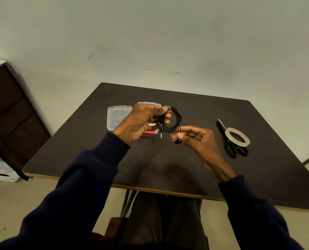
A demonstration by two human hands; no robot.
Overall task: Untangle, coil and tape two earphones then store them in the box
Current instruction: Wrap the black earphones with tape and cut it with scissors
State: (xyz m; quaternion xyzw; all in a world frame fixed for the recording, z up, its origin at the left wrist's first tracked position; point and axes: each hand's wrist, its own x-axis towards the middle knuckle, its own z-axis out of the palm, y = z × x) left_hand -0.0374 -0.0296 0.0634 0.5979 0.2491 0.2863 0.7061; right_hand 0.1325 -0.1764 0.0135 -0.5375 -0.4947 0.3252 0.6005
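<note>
Fingers (166, 115) of my left hand (141, 121) are curled round one side of the black earphone (179, 118), thumb and forefinger clamping the top of the coil so the loops cannot spring apart. I hold it raised just in front of the box (149, 104), whose clear rim shows above my knuckles. The jack plug (161, 135) dangles straight down from the bundle, free of the loops.

My right hand (195, 139), a little right of the box and nearer to me, pinches the loose end of the cable between thumb and forefinger, with the earbud (177, 141) hanging just below the pinch. My other fingers there are loosely curled and hold nothing. I judge that this grip lets me steer the last stretch onto the coil, so the winding looks nearly done and taping comes after it.

The lid (118, 117) lies flat just left of the box, out of the way for loading. Something red and white sits low in the box; my hand hides most of it, so I cannot tell what it is.

Well to the right of the box the tape roll (237, 137) rests on top of the black scissors (231, 150), both on the dark counter (168, 168) within reach of my right hand for the binding step.
</note>
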